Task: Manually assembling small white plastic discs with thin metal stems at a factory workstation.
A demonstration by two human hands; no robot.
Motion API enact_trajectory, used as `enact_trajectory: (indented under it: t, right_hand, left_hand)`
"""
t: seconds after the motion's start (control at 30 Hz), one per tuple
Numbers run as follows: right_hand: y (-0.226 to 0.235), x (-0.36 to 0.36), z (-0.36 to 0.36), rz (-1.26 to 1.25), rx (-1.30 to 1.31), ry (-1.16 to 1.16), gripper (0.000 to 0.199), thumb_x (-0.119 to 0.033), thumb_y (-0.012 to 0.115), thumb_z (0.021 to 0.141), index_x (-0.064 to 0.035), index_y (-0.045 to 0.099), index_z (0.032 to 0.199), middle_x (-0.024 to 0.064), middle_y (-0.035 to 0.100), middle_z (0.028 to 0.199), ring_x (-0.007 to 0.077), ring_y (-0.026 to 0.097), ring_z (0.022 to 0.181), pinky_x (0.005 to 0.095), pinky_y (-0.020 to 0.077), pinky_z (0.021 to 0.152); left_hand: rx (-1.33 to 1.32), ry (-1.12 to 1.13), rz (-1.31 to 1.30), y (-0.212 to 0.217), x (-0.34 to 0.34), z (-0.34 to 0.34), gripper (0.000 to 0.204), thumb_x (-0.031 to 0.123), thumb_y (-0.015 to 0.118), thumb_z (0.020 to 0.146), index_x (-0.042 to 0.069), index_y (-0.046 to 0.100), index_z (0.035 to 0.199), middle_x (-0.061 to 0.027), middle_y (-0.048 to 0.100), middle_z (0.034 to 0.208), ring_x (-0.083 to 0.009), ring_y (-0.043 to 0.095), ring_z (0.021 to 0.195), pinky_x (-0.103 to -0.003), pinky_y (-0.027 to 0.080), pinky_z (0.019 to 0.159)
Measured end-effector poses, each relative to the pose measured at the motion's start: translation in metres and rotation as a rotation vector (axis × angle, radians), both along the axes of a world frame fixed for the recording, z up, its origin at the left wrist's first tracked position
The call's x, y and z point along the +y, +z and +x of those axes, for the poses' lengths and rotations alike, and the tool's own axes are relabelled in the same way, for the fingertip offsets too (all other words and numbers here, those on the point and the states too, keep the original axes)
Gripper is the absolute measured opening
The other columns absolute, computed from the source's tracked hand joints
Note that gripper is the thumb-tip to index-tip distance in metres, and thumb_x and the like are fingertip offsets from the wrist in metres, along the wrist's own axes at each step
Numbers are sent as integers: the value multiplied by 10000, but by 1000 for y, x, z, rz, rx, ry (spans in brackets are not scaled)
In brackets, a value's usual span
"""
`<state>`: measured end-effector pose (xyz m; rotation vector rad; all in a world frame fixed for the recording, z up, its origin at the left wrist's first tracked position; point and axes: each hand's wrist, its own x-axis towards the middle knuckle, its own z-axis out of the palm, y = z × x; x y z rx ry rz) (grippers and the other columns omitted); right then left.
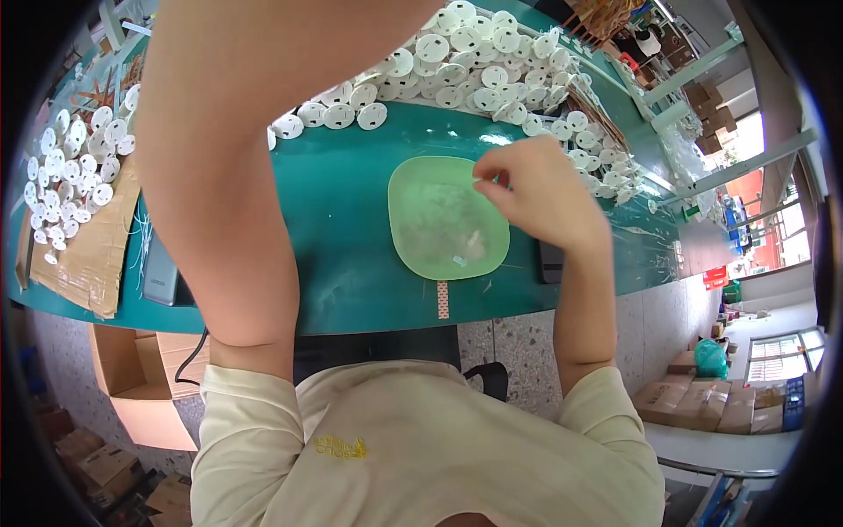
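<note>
My right hand (pixel 531 189) hovers over the right rim of a translucent green tray (pixel 399 198). Its fingers are curled, thumb and forefinger drawn together in a pinch. What sits between them, if anything, is too small to make out. Inside the tray lie small greyish pieces (pixel 448 215), blurred, and a little pale scrap (pixel 459 261) near its front. My left forearm (pixel 219 158) rises large and close across the left side and leaves through the top edge, so the left hand itself is out of the picture.
Many round white discs with small dark slots (pixel 448 66) are heaped at the back of the green table (pixel 342 211). More discs (pixel 75 176) lie on cardboard at the left. A grey box-shaped device (pixel 161 272) and a dark object (pixel 551 262) flank the tray. An opened carton (pixel 132 369) stands below left.
</note>
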<state>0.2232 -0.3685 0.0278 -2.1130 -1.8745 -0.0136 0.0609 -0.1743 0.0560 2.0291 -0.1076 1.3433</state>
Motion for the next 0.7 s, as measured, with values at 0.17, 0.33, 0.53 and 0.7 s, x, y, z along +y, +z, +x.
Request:
enact_trajectory:
  t: [0.17, 0.33, 0.53, 0.7]
  right_hand:
    - [-29, 2, -13, -295, -285, -284, 186, -166, 674, 777, 13, 723, 801, 221, 691, 801, 386, 689, 741, 448, 564, 724]
    - [-44, 2, -21, -363, -295, -315, 213, -174, 665, 762, 35, 701, 743, 274, 662, 748, 440, 683, 738, 488, 575, 721]
    - [-49, 9, -26, -304, -328, -308, 141, -78, 627, 695, 35, 700, 738, 278, 671, 777, 449, 688, 744, 498, 576, 727]
    - [-56, 5, -14, -314, -322, -341, 128, -74, 624, 693, 19, 706, 724, 257, 677, 762, 411, 698, 749, 474, 576, 729]
  left_hand:
    - [-5, 14, 23, 6, 8, -10, 265, 27, 673, 867, -3, 641, 1128, -92, 659, 757, -141, 614, 633, -255, 467, 581]
    - [-18, 42, 68, 27, -16, -13, 241, 23, 658, 871, -3, 640, 1109, -96, 650, 747, -149, 603, 620, -259, 457, 572]
    - [-21, 79, 110, 42, -28, -28, 212, 17, 639, 876, -3, 638, 1087, -101, 639, 735, -158, 590, 605, -263, 445, 560]
    - [-17, 100, 124, 48, -30, -32, 189, 12, 624, 880, -3, 637, 1068, -105, 630, 726, -166, 579, 592, -267, 435, 550]
